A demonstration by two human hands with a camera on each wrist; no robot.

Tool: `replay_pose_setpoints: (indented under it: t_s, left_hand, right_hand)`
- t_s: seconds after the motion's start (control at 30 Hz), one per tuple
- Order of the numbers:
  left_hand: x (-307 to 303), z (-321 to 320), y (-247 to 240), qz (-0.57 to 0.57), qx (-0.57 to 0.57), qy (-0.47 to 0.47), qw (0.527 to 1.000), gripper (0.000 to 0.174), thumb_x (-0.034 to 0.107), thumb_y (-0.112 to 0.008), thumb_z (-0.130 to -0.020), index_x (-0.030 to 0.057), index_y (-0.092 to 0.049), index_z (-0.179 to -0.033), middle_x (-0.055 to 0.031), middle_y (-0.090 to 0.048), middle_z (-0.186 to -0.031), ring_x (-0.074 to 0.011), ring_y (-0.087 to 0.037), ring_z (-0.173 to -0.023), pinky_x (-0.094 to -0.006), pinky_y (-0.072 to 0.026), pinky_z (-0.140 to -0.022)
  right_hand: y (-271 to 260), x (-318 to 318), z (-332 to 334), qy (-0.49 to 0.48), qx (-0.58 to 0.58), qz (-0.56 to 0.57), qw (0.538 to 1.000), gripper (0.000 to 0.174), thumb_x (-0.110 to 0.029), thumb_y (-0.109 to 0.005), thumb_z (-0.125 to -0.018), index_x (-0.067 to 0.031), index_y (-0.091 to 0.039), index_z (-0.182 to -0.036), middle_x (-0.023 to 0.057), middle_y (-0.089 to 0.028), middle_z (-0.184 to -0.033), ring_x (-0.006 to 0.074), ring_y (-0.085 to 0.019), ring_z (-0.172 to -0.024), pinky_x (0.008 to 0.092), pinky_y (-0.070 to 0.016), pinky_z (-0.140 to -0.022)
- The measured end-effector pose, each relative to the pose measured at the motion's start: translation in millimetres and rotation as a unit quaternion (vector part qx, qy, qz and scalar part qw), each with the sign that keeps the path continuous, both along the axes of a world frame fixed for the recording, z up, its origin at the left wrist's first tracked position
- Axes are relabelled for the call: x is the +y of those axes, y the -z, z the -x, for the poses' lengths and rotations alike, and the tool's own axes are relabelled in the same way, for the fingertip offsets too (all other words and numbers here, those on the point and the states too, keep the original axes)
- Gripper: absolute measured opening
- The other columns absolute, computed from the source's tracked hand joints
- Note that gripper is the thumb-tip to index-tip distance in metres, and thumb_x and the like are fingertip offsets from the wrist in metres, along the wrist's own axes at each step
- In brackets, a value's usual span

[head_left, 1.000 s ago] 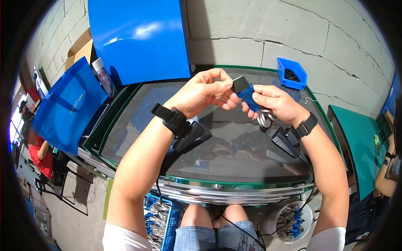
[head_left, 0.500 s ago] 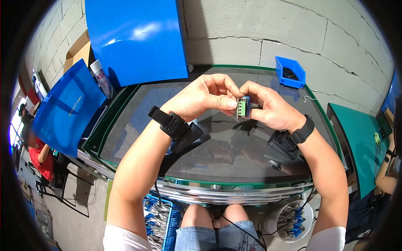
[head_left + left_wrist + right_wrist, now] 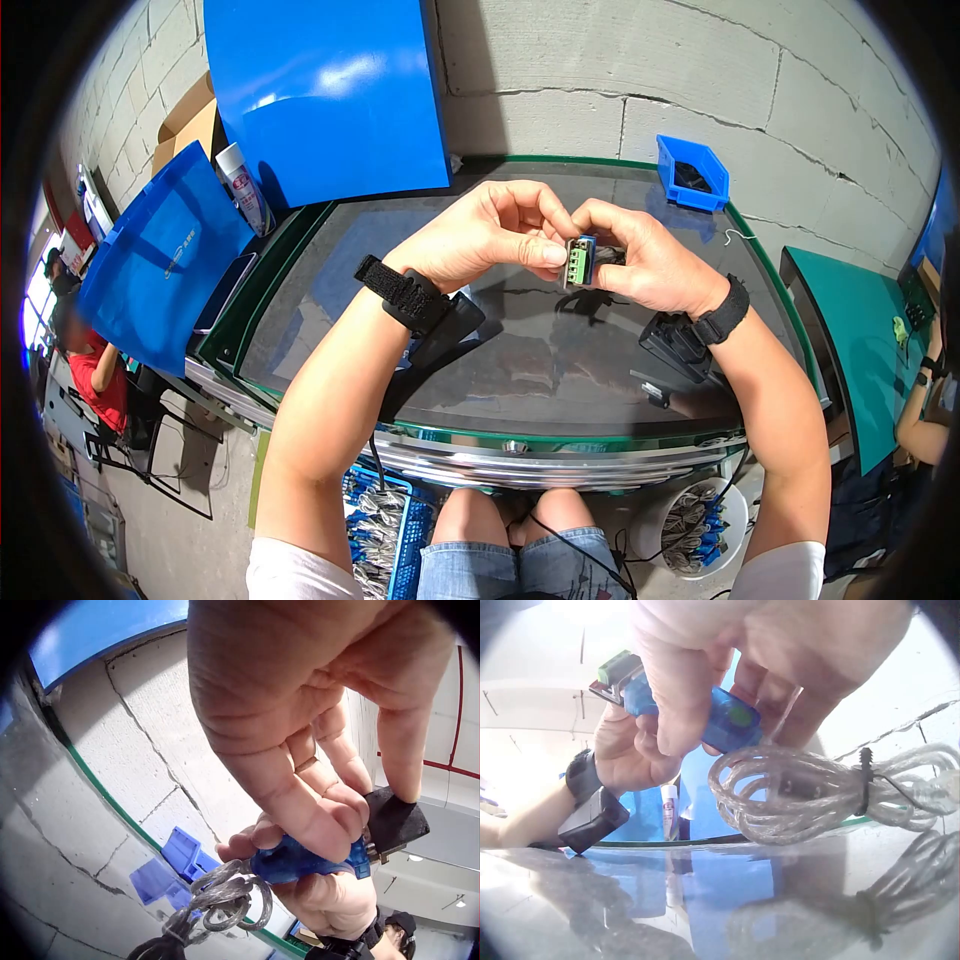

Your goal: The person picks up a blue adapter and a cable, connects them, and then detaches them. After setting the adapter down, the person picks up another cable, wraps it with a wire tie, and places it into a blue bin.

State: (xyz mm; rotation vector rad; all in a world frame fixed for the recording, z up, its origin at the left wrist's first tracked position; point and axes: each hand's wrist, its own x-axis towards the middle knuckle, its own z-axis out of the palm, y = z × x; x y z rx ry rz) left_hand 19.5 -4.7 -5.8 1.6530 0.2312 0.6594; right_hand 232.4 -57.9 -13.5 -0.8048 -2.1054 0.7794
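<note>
Above the middle of the tabletop, both hands meet around a cable connector. My left hand (image 3: 500, 235) pinches a small black adapter block (image 3: 397, 819) between thumb and fingers. Its green screw-terminal end (image 3: 578, 265) faces the head camera. My right hand (image 3: 655, 260) grips the translucent blue connector (image 3: 731, 724), which meets the adapter end to end. From the blue connector hangs a coiled clear-grey cable (image 3: 780, 799), bundled with a black tie (image 3: 865, 780). In the head view the fingers hide most of the connector and the cable.
The dark glossy tabletop (image 3: 500, 370) has a blue bin (image 3: 692, 175) at its back right. A spray can (image 3: 245, 188) and blue panels (image 3: 330, 100) stand at the left. Below are a blue basket (image 3: 415, 530) and a white bucket (image 3: 735, 510) of cables. Another person (image 3: 95, 370) sits far left.
The connector and adapter have been turned, so the green terminals now face the head camera instead of the black flat side. Over the last half second the hands barely move.
</note>
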Motion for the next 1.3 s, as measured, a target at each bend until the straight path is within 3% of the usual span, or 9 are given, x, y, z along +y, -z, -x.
replay_pose_setpoints:
  t_s: [0.17,0.5,0.57,0.67,0.9,0.97,1.3]
  left_hand:
    - [-0.7,-0.7,-0.5,0.002,-0.002,0.008,1.0,0.026,0.011,-0.076,-0.074,0.0022,-0.061,-0.094,-0.0063,-0.066,-0.084,-0.0149,-0.065,-0.077,-0.0294,-0.0556,-0.07]
    - [0.2,0.8,-1.5,-0.007,0.007,-0.018,1.0,0.025,0.012,-0.074,-0.076,0.0021,-0.06,-0.095,-0.0062,-0.066,-0.083,-0.0144,-0.065,-0.077,-0.0301,-0.0553,-0.072]
    - [-0.4,0.3,-0.8,-0.008,0.008,-0.016,1.0,0.025,0.012,-0.074,-0.077,0.0021,-0.06,-0.095,-0.0062,-0.066,-0.084,-0.0143,-0.065,-0.077,-0.0302,-0.0552,-0.072]
    - [-0.7,-0.1,-1.5,-0.009,0.011,-0.016,1.0,0.026,0.013,-0.075,-0.076,0.0022,-0.06,-0.095,-0.0061,-0.066,-0.084,-0.0142,-0.064,-0.077,-0.0297,-0.0551,-0.072]
    - [-2.3,0.2,-3.1,0.006,0.005,-0.027,1.0,0.031,0.015,-0.077,-0.075,0.0023,-0.059,-0.097,-0.0056,-0.065,-0.085,-0.0144,-0.064,-0.079,-0.0293,-0.0554,-0.071]
    - [-1.8,0.1,-2.6,0.003,0.001,-0.025,1.0,0.033,0.015,-0.077,-0.074,0.0023,-0.059,-0.098,-0.0057,-0.065,-0.086,-0.0144,-0.064,-0.079,-0.0292,-0.0555,-0.071]
    - [-8.2,-0.3,-6.0,-0.005,-0.016,-0.047,0.999,0.033,0.015,-0.075,-0.076,0.0031,-0.057,-0.101,-0.0044,-0.062,-0.09,-0.0141,-0.062,-0.083,-0.031,-0.0562,-0.072]
  right_hand:
    - [1.6,2.4,-3.0,0.007,-0.04,-0.041,0.998,0.026,0.001,-0.062,-0.073,-0.0001,-0.059,-0.099,0.0064,-0.06,-0.089,0.0167,-0.059,-0.089,0.03,-0.0454,-0.083]
    - [4.2,6.1,-3.9,0.005,-0.037,-0.028,0.999,0.028,0.002,-0.059,-0.072,-0.0002,-0.059,-0.1,0.009,-0.06,-0.091,0.0193,-0.059,-0.086,0.0305,-0.0462,-0.08]
    - [5.8,7.7,-5.0,0.005,-0.044,-0.095,0.994,0.03,0.002,-0.059,-0.072,0.0001,-0.058,-0.101,0.0096,-0.06,-0.091,0.022,-0.059,-0.087,0.0314,-0.0459,-0.08]
    - [4.6,5.9,-3.5,0.012,-0.05,-0.107,0.993,0.031,0.002,-0.059,-0.072,0.0001,-0.058,-0.102,0.0111,-0.06,-0.091,0.0246,-0.059,-0.088,0.0324,-0.0456,-0.081]
    - [3.3,2.9,-3.1,0.032,-0.053,-0.07,0.996,0.03,0.002,-0.056,-0.072,0.0008,-0.056,-0.102,0.0141,-0.059,-0.093,0.029,-0.059,-0.089,0.035,-0.046,-0.081]
    - [5.5,5.8,-4.5,0.031,-0.065,-0.137,0.988,0.03,0.003,-0.055,-0.072,0.0009,-0.055,-0.102,0.0151,-0.059,-0.094,0.0318,-0.059,-0.09,0.0362,-0.0461,-0.081]
    - [3.0,0.9,-3.1,0.071,-0.069,-0.188,0.977,0.031,0.002,-0.058,-0.074,-0.0013,-0.055,-0.105,0.0148,-0.056,-0.092,0.0329,-0.057,-0.087,0.0378,-0.0453,-0.078]
